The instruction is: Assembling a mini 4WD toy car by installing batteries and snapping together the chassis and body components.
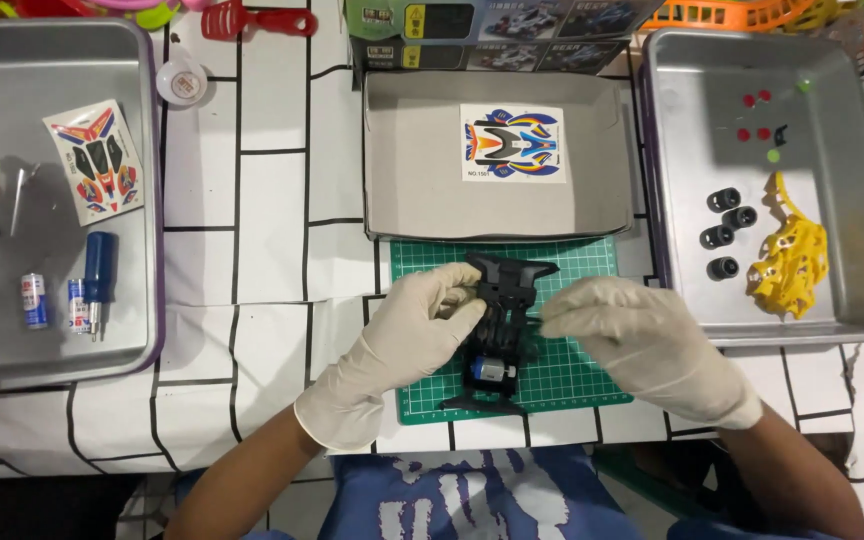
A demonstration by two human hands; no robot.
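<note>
Both hands grip the black chassis (497, 330); four wheels (727, 232) lie in the right tray (862, 300).

A table (252, 200) covered in white cloth with a black brick pattern carries a green cutting mat (572, 375) at the near edge. A grey box lid (412, 190) lies just behind the mat, and metal trays (832, 320) flank it left and right.
</note>
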